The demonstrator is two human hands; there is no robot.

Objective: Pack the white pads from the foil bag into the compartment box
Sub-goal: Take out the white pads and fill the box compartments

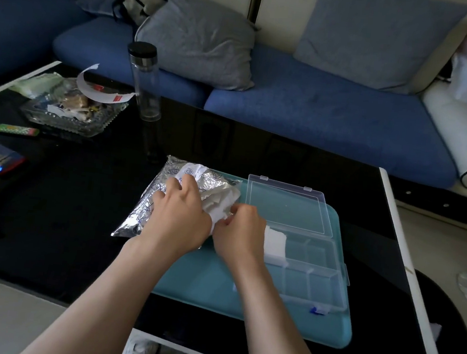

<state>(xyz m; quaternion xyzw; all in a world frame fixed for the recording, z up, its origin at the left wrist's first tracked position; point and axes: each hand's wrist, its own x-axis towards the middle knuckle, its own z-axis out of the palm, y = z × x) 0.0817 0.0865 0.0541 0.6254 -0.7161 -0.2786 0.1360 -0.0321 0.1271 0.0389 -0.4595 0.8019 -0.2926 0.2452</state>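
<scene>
White pads (pixel 221 204) at foil bag (pixel 141 210) mouth, pinched in right hand (pixel 242 231) fingertips; left hand (pixel 180 216) fingers curled, gripping bag.

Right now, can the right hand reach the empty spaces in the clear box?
Probably yes. The right hand, pinching white pads at the mouth of the foil bag, is right beside the compartment box; its lid is open and nothing covers the empty compartments.
</scene>
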